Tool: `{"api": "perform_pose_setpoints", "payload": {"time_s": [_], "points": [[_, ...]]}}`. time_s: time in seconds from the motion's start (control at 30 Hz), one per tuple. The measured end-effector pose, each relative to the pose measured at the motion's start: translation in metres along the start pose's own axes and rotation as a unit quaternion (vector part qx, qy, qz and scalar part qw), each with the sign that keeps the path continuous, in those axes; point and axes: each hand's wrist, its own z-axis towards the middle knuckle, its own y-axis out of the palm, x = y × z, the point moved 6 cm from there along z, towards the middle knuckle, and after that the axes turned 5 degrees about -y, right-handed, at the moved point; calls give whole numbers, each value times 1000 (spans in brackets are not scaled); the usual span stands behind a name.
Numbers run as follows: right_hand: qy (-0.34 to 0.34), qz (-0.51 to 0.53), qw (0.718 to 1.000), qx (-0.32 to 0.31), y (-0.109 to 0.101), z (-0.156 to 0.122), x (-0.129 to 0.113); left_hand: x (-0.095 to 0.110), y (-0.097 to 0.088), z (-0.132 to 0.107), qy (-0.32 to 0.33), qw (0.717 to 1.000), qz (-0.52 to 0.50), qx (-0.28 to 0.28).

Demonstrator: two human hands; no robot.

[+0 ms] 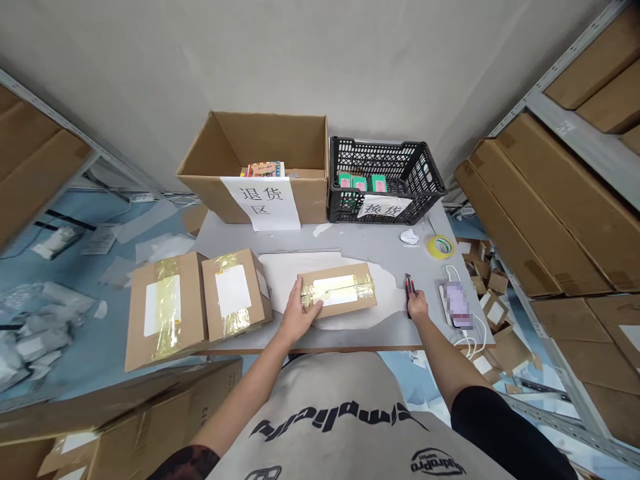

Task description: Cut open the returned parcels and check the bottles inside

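Note:
A small taped cardboard box (pixel 345 310) with a white label lies on a pale, uneven-edged patch of the table. My left hand (pixel 299 315) grips its left end, the thumb over the near side and the fingers at the far corner. To the right, my right hand (pixel 418 307) has its fingers round a black and red utility knife (pixel 409 288), which is against the tabletop and apart from the box. Whether its blade is out is too small to tell. Two larger taped boxes, one farther left (pixel 193 307) and one nearer (pixel 253 283), stand left of my left hand.
At the back stand an open carton (pixel 313 200) with a paper sign and a black crate (pixel 343 212) holding several green-and-pink packs. On the right are crumpled paper (pixel 409 237), a tape roll (pixel 441 247) and a phone (pixel 459 307) with white cables. Shelves (pixel 555 117) flank the table.

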Motion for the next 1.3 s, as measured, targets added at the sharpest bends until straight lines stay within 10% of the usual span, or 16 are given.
{"api": "perform_pose_setpoints", "payload": {"time_s": [0.4, 0.57, 0.7, 1.0, 1.3], "points": [[70, 59, 995, 33, -6, 15, -6, 2, 14, 21, 13, 998, -48, -24], [-221, 124, 967, 18, -34, -15, -110, -1, 7, 11, 5, 998, -56, -5], [-398, -16, 915, -69, -8, -62, -179, -2, 12, 4, 25, 999, -11, -25], [-469, -136, 869, -79, -6, -78, -192, 4, 13, 13, 64, 994, 87, -34], [-506, -198, 838, -48, -28, -115, -223, 55, -18, 24, 206, 963, 168, -36]]}}
